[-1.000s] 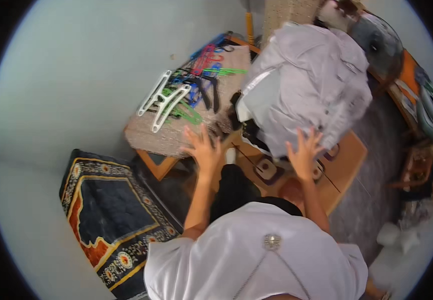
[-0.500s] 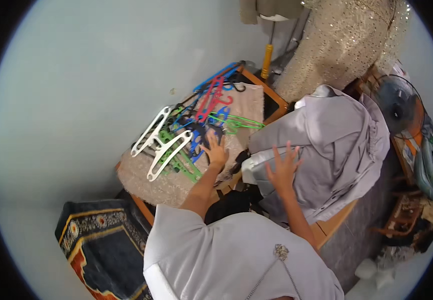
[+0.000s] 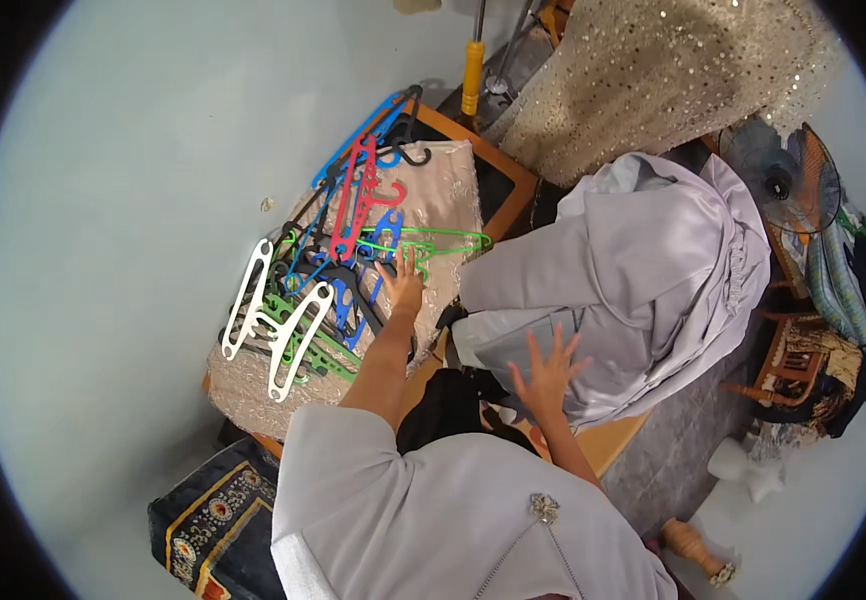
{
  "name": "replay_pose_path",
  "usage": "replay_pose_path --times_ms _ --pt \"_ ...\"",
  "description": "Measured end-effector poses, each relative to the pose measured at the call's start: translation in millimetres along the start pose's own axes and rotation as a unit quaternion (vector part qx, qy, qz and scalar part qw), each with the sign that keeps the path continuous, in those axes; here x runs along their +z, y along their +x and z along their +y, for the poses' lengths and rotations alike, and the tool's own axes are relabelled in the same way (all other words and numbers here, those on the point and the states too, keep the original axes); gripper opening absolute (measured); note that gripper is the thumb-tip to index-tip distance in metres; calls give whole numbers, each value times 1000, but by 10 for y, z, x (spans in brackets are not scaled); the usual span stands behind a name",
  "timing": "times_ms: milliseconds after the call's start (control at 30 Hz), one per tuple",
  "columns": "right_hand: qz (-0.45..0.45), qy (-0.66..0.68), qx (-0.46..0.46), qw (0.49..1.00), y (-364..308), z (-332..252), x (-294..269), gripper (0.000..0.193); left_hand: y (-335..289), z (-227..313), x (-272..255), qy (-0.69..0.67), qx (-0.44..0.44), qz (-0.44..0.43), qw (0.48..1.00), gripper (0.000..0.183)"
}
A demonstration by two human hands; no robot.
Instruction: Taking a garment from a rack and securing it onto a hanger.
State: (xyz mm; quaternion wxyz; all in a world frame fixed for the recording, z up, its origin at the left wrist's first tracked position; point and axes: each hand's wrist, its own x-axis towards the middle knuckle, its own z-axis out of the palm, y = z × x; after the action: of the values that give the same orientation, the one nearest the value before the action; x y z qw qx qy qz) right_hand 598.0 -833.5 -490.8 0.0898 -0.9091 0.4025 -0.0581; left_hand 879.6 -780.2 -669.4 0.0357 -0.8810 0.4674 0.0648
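Note:
Over the pile of hangers, my left hand [image 3: 405, 285] reaches out with its fingers apart, close to a green hanger [image 3: 453, 236] and a blue one [image 3: 387, 232]; whether it touches them I cannot tell. The pile also has a red hanger [image 3: 358, 195], a white hanger [image 3: 298, 345] and several black ones, all lying on a beige patterned cloth [image 3: 243, 388]. My right hand [image 3: 550, 378], fingers spread and nothing held, is at the near side of a satiny grey garment [image 3: 643, 245] heaped on the right. Contact there is unclear.
A sequined gold dress [image 3: 643, 90] hangs at the back, beside a pole with a yellow grip [image 3: 473, 75]. At right stand a fan [image 3: 781, 185] and a small wooden chair [image 3: 788, 360]. A dark patterned rug [image 3: 218, 525] is at lower left, near the wall [image 3: 133, 220].
The view has shifted, so the hangers and garment appear further left. Both hands stay spread; my right hand now sits lower against the garment, nearer to me.

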Motion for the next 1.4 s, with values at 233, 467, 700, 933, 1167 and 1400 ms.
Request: replay_pose_path --times_ms 233,467,700,933,1167,1400 --pt "6 39 -68 997 724 -392 315 64 296 -121 -128 -51 -33 55 997 12" --pt "5 103 -74 992 1053 -552 544 65 606 -422 -882 -116 31 172 978 7" --pt "29 55 -155 986 1648 -793 786 60 -71 -817 -1150 -184 -9 252 950 6" --pt "50 -20 -304 951 1931 -999 1337 41 -371 -758 -1340 -243 8 253 936 11" --pt "-10 78 -307 948 1807 -1144 1142 16 -644 -865 -1263 -265 -21 267 926 18" --pt "42 116 -234 964 1763 -1181 906 10 -681 -681 -890 -307 -203 316 874 53"
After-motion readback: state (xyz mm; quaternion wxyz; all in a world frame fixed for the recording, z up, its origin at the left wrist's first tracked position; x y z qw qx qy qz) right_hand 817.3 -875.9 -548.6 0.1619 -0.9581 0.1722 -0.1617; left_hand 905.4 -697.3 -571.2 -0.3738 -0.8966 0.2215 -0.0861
